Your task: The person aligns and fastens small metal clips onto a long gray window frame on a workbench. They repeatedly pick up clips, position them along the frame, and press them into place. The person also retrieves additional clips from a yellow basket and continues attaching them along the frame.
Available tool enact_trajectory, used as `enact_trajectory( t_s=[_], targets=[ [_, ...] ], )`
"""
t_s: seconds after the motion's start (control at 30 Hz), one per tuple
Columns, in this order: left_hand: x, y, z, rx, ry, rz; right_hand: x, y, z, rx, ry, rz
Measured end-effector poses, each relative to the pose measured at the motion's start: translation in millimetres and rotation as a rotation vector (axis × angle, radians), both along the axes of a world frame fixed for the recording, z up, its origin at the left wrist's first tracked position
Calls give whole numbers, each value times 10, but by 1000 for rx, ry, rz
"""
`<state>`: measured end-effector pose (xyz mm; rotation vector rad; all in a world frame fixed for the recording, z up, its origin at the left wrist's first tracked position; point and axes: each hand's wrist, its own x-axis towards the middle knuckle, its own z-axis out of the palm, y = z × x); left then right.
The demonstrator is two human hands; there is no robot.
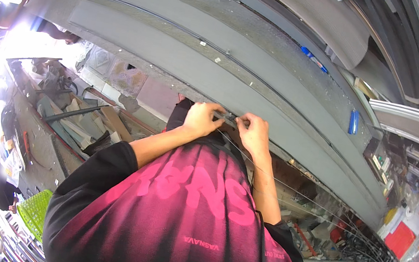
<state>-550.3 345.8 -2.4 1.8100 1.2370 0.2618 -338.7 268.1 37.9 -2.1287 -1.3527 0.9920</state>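
At the near edge of the long grey workbench [182, 21], my two hands meet in front of my body. My left hand [203, 119] is closed, with thumb and fingers pinching a small dark grey part [229, 116]. From the other side, the fingertips of my right hand [253, 133] pinch the same part. Its exact kind is too small to tell, and my fingers cover some of it. Thin pale wires [288, 185] run from near my hands toward the lower right, passing by my right forearm.
A long thin dark strip [260, 79] lies along the bench. Beyond it are a blue marker [315, 60] and a blue object [354, 121]. Scrap pieces [78, 119] fill a trough at left, near a green basket [34, 213]. Another person [3, 189] is at far left.
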Motion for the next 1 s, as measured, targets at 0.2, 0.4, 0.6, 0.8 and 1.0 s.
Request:
enact_trajectory(
  t_s=[0.2,0.4,0.6,0.8,1.0],
  targets=[
    [107,-26,-13,186,3,-48,-36,34,26,0,-125,83],
    [58,-28,62,-21,-80,-9,-39,6,169,124,12,29],
    [-159,-92,90,-151,-174,47,92,-84,118,-39,-132,176],
    [-316,-56,111,-251,-208,-386,-170,-147,-306,-86,276,161],
    [-256,165,5,-528,-254,-303,-417,-40,-445,40,160,26]
  ],
)
